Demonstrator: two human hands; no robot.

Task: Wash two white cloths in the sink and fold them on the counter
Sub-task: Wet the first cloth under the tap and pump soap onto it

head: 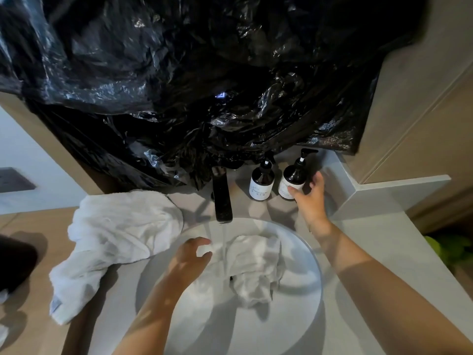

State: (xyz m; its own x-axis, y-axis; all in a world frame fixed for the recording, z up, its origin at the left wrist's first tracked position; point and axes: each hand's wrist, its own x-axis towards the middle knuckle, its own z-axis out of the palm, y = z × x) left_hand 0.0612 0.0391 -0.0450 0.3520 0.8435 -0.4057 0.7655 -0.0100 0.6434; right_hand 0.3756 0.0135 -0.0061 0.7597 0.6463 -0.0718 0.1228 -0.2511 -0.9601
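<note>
- Head view: washing under way, early stage; one white cloth lying wet in sink, under running water from tap at 12 o'clock of basin.
- Second cloth heaped on counter at 9 o'clock of sink, apparently unwashed; folding not begun.
- Left hand curled round edge of sink cloth.
- Right hand spread open, touching nearer soap bottle (holding nothing yet).
- Count: cloths two, bottles two (second bottle), tap one.
</note>
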